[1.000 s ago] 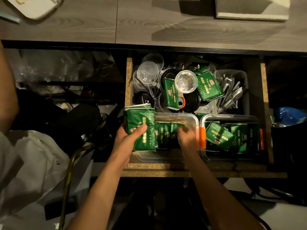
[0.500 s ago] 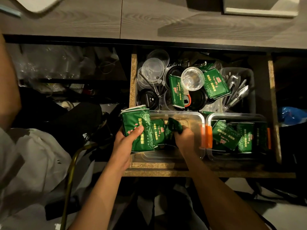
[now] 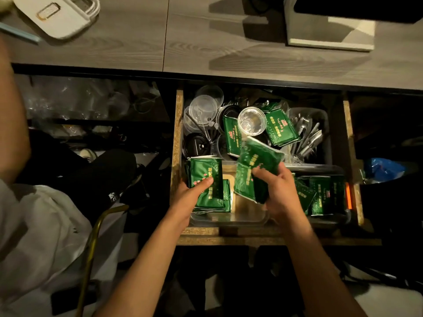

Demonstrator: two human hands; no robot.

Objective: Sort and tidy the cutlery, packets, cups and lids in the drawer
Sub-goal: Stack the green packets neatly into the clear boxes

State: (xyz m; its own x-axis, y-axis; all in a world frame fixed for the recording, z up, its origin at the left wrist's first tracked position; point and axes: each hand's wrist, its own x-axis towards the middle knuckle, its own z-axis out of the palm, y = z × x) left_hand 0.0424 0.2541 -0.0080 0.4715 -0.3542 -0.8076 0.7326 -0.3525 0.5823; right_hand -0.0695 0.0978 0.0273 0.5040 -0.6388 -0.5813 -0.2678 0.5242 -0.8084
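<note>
At the left of the open drawer (image 3: 176,143), the left hand (image 3: 191,197) grips a neat stack of green packets (image 3: 207,181), thumb laid across the top packet and fingers curled beneath, holding it over the left end of a clear plastic container (image 3: 229,219) at the drawer's near edge. Just to the right, over the same container, the right hand (image 3: 278,191) clamps a looser bunch of green packets (image 3: 256,170), tilted and fanned, thumb on top. The two hands are apart, each closed on its own bundle. Farther back in the drawer lie clear lids (image 3: 202,108) and black lids (image 3: 196,145) at the left, then a clear cup (image 3: 251,121) standing among more loose green packets (image 3: 282,128), then metal cutlery (image 3: 309,138) in a clear tub at the right. A second clear container (image 3: 320,193) at the near right holds more green packets. The grey wood-grain desk (image 3: 206,42) runs along the far side above the drawer.
</note>
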